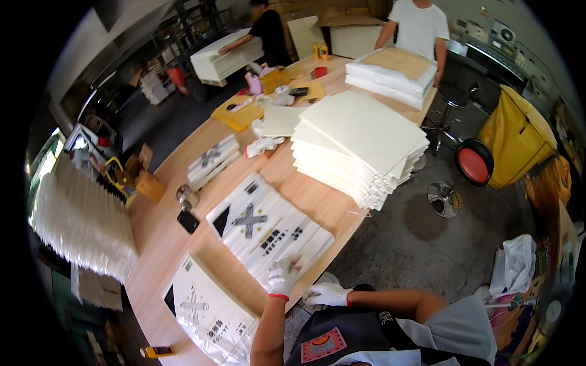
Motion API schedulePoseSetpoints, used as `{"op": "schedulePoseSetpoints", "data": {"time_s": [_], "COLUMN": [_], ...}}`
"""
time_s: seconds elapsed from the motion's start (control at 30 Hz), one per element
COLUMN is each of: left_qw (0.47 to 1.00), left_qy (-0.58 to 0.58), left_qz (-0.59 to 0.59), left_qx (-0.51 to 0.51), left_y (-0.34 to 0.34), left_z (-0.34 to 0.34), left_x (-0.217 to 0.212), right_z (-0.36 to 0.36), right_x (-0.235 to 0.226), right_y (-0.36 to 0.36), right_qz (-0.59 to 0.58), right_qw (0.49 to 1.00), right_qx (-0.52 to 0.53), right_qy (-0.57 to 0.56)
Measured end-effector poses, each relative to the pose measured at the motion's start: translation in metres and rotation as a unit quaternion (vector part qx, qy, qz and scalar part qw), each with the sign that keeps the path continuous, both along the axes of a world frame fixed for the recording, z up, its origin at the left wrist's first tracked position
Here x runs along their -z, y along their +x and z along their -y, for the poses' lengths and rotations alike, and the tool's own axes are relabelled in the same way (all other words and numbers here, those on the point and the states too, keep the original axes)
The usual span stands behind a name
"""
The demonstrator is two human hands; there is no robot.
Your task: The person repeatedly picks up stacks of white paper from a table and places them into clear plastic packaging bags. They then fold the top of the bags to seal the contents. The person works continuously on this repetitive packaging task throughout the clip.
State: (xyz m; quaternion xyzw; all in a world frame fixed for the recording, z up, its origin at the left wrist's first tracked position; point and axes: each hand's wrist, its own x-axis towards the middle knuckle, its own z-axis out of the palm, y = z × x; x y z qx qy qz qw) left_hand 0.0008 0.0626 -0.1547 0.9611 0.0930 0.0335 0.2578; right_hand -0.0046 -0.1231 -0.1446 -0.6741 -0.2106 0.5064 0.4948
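Observation:
My left hand point(282, 277), in a white glove with a red cuff, rests on the near edge of a stack of flat printed packages point(259, 222) in clear plastic. Its bare fingertips touch the plastic, fingers loosely stretched. My right hand point(328, 295), gloved the same way, is held low in front of my apron, just off the table edge. Its fingers are loosely extended and nothing shows in them. Left of my left forearm lies another stack of printed packages point(210, 311), with the same crossed pencil-and-ruler picture and a shiny wrap.
A tall fanned stack of cream boards point(360, 143) stands farther along the wooden table point(183, 238). Around it are a smaller wrapped bundle point(212, 160), a black phone point(188, 222) and wrapped sheets point(390, 76). A person point(421, 27) stands at the far end. A red-seated stool point(474, 165) is on the right.

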Motion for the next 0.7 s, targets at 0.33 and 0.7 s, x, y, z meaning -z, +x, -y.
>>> {"op": "schedulePoseSetpoints", "data": {"time_s": [0.33,0.7], "left_qw": [0.992,0.989], "left_qy": [-0.107,-0.131], "left_qz": [-0.061,0.062], "left_qx": [0.032,0.015], "left_y": [0.019,0.042], "left_z": [-0.022,-0.033], "left_x": [0.035,-0.035], "right_z": [0.027,-0.053], "right_x": [0.009,0.01], "right_y": [0.015,0.105], "right_qz": [-0.036,0.109], "right_qw": [0.993,0.954], "right_qx": [0.102,0.248], "right_qy": [0.041,0.129]}}
